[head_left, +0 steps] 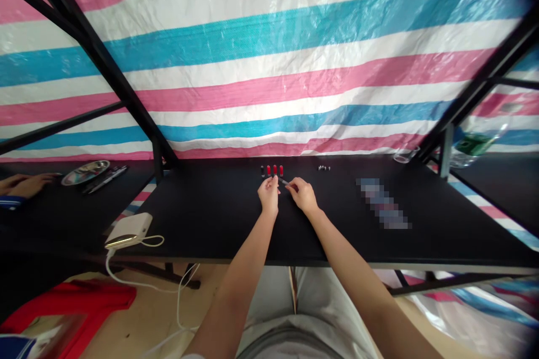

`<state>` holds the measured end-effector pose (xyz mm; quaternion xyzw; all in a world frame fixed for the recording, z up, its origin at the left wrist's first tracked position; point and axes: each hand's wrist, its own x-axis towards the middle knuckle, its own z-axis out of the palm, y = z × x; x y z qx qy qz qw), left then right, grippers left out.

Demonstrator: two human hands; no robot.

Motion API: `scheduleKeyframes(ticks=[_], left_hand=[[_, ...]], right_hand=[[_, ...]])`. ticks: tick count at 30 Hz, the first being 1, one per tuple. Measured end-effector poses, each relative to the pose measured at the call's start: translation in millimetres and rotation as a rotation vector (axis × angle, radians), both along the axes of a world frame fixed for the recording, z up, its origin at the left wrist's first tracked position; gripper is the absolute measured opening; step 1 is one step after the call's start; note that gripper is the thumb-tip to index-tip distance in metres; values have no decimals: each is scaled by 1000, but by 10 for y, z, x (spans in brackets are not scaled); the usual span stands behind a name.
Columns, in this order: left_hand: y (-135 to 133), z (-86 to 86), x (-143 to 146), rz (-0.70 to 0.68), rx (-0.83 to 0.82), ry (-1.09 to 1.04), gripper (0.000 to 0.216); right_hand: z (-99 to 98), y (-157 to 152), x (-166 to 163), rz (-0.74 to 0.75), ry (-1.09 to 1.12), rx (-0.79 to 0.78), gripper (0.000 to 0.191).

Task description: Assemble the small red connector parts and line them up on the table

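My left hand (269, 195) is closed in a pinch above the black table, with its fingertips at one end of a thin grey pen-like rod (283, 182). What lies between those fingertips is too small to make out. The other end of the rod is gripped by my right hand (304, 196), thumb against fingers. Just beyond my left hand several short tubes stand in a row: a black one (262, 171) at the left, then red ones (275, 170). Farther right, several tiny shiny pieces (324, 168) lie in a small row.
A white box (129, 230) with a cable sits at the table's front left corner. Right of my hands lies a blurred-out strip (383, 203); a clear cup (406, 153) stands at the back right. On the left table are another person's hands (29, 184), a plate (86, 173) and pens (107, 178).
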<state>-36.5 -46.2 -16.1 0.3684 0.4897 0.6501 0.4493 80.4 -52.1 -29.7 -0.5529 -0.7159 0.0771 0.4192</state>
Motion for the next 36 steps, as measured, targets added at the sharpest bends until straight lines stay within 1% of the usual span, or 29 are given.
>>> scheduleKeyframes(ticks=[3, 7, 9, 11, 13, 15, 16, 19, 22, 24, 27, 30, 32, 34, 36], left_hand=[[12, 1, -19, 8, -27, -3, 39], [4, -8, -11, -32, -1, 24, 39], [7, -26, -6, -40, 17, 41, 38], [22, -50, -7, -24, 29, 53, 36], [43, -76, -16, 11, 31, 59, 35], [59, -99, -27, 40, 32, 81, 33], [62, -108, -32, 46, 36, 105, 32], [50, -130, -30, 7, 65, 230, 27], [30, -156, -10, -98, 119, 368, 19], [24, -176, 0, -159, 149, 418, 16], [31, -204, 0, -209, 178, 517, 22], [44, -227, -14, -274, 209, 690, 37], [50, -233, -20, -310, 220, 764, 45], [53, -229, -20, -294, 218, 790, 49], [52, -216, -16, -243, 195, 782, 48]], right_hand=[[-8, 0, 3, 22, 29, -3, 17], [4, -10, -9, 69, 46, 25, 19], [8, -17, -11, 63, 37, 20, 20], [2, -16, -6, 18, 6, 13, 20], [-17, -2, 7, -67, -26, 17, 20], [-41, 20, 21, -140, -25, 28, 22], [-51, 31, 27, -153, -9, 38, 23], [-63, 49, 31, -99, 53, 79, 25], [-59, 45, 24, 0, 81, 86, 25], [-62, 43, 27, 46, 71, 65, 24], [-82, 53, 48, 49, 22, 30, 21], [-105, 73, 75, 30, -43, -6, 17], [-109, 94, 91, 17, -67, -31, 16], [-93, 137, 113, -29, -55, -65, 17], [-52, 212, 150, -122, -14, -118, 16]])
